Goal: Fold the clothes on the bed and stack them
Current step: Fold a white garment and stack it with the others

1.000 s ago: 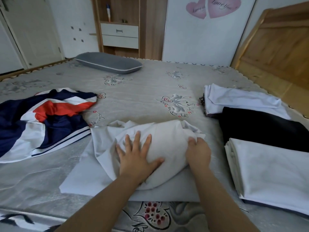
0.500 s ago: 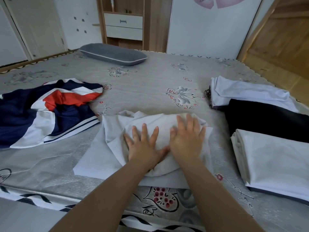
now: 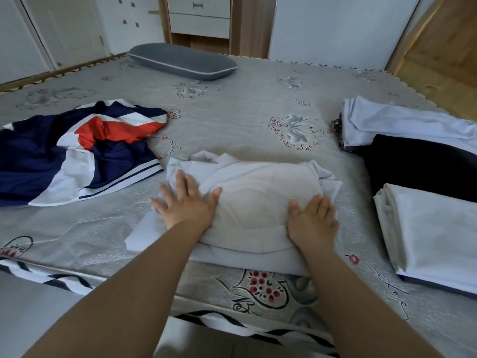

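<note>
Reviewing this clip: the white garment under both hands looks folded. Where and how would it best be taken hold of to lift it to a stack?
Probably by its two short sides, a hand sliding under each. The white garment lies as a flat, layered bundle on the bed. The left hand and right hand, fingers straight, already press near those sides. Coming in from left and right and supporting it underneath should keep the loose far layers from unfolding.

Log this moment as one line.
left hand: flat on white garment | right hand: flat on it | striped jersey: unfolded
</note>
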